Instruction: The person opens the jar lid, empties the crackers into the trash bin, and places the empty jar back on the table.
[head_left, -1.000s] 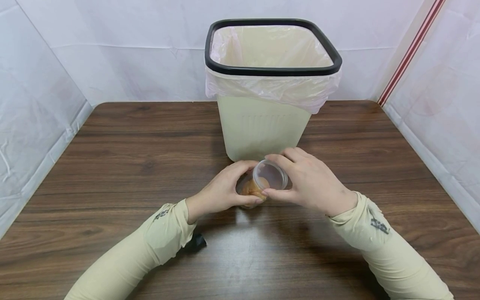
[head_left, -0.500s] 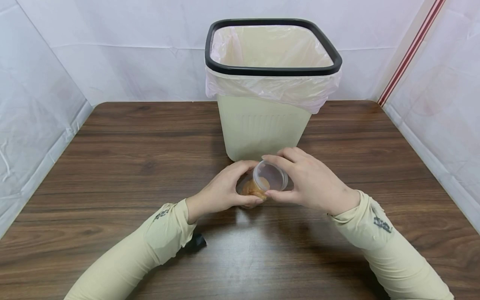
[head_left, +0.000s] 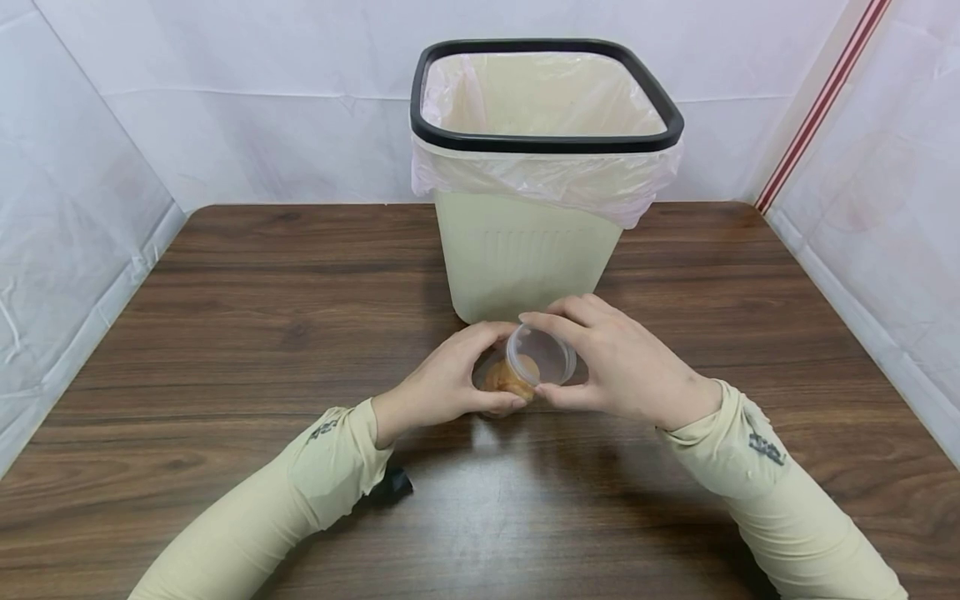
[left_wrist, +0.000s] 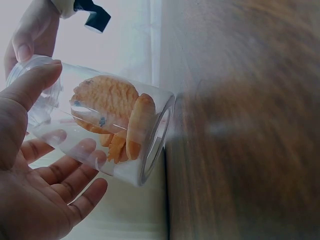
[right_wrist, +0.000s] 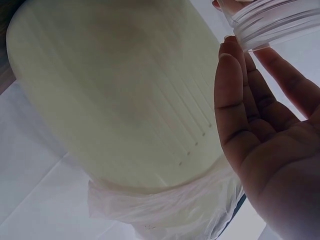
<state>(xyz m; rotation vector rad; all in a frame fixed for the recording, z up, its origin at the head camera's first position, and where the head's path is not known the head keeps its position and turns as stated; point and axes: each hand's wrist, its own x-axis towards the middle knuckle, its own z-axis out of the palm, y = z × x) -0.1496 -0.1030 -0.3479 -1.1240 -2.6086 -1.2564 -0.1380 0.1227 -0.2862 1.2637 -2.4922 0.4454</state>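
Note:
A clear jar (left_wrist: 90, 80) stands tilted towards the right, its base edge at the tabletop. Golden-brown baked pieces (left_wrist: 107, 102), one with a scaly pattern, lie inside near the bottom. Around the jar's left side, my left hand (head_left: 442, 379) holds it with thumb and fingers. My right hand (head_left: 618, 362) pinches the clear lid (head_left: 542, 354) at the jar's top between thumb and fingers. Fine ridges on the clear ring show in the right wrist view. Whether the lid is loose on the neck cannot be told.
A cream trash bin (head_left: 525, 258) with a black rim and pinkish plastic liner stands right behind the jar. The brown wooden table (head_left: 247, 333) runs out to both sides. A small black object (head_left: 393, 483) sits by the left sleeve. White sheeting (head_left: 262, 142) hangs behind.
My right fingertips have shifted slightly round the lid, the forefinger leftward and the thumb rightward, a small anticlockwise turn seen from above. The left hand and jar have stayed in place.

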